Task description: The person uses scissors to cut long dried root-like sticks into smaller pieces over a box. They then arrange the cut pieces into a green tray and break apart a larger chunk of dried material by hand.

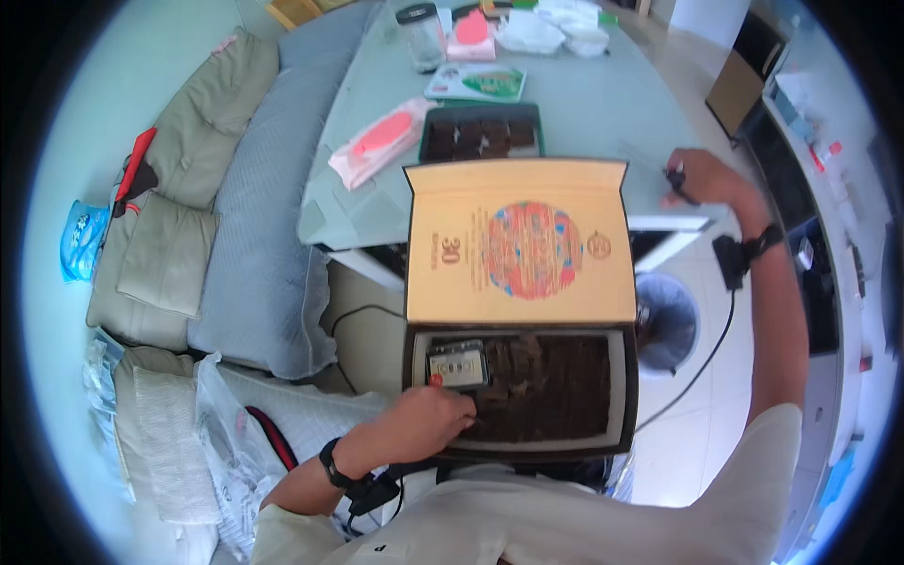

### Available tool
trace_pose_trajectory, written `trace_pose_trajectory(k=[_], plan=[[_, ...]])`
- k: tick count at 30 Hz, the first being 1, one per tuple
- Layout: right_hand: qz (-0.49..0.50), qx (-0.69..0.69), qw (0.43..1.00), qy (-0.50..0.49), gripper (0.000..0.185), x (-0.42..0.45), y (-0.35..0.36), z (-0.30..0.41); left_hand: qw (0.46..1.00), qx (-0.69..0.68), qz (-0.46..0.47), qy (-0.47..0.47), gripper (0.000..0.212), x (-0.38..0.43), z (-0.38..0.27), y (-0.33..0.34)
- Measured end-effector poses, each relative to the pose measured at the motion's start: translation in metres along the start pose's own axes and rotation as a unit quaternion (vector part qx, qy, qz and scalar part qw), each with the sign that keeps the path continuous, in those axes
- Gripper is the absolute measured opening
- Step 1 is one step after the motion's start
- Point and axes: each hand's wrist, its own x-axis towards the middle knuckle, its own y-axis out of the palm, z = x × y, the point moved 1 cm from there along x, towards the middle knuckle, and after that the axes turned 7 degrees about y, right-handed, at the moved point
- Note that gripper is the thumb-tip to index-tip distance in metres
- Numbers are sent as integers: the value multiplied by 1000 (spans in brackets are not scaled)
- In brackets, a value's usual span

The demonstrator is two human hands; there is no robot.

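Observation:
In front of me an open box (616, 395) holds rows of dark brown pieces (551, 388). Its yellow lid (452, 191) stands raised, printed with a round colourful design. A small packet (458, 366) with a cream label lies in the box's left part. My left hand (427, 420) is over the near left edge, fingertips curled down at the brown pieces; whether they pinch anything is hidden. At the table's right edge, my right hand (703, 176) closes around a small black-handled tool (678, 182), too blurred to name exactly.
On the glass-topped table (593, 106) sit a tin (540, 134) of dark pieces, its white-and-green lid (477, 82), a pink wipes pack (381, 138) and a clear jar (421, 42). A lined bin (667, 325) stands right of the box; a sofa (254, 233) runs along the left.

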Motion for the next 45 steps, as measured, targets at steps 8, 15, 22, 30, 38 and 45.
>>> trace_pose_trajectory(k=[8, 15, 22, 30, 38, 45], plan=[[-94, -79, 992, -29, 47, 11, 4, 16, 997, 57, 49, 5, 21, -8, -14, -5], [-121, -72, 987, -79, 52, 11, 15, 14, 997, 37, 68, 29, 20, -6, -8, -10], [25, 48, 998, -12, 70, 17, 18, 12, 976, -115, 136, 127, 33, 5, 0, -34], [160, 138, 976, 51, 64, 5, 2, 21, 971, -208, -89, 74, 24, 27, 21, -143], [1, 168, 986, -7, 34, -2, 15, 21, 888, -75, -452, 26, 35, 119, 115, -211], [-131, 265, 950, -100, 34, -23, 31, 64, 946, -22, -318, -61, 34, 150, 129, -222]])
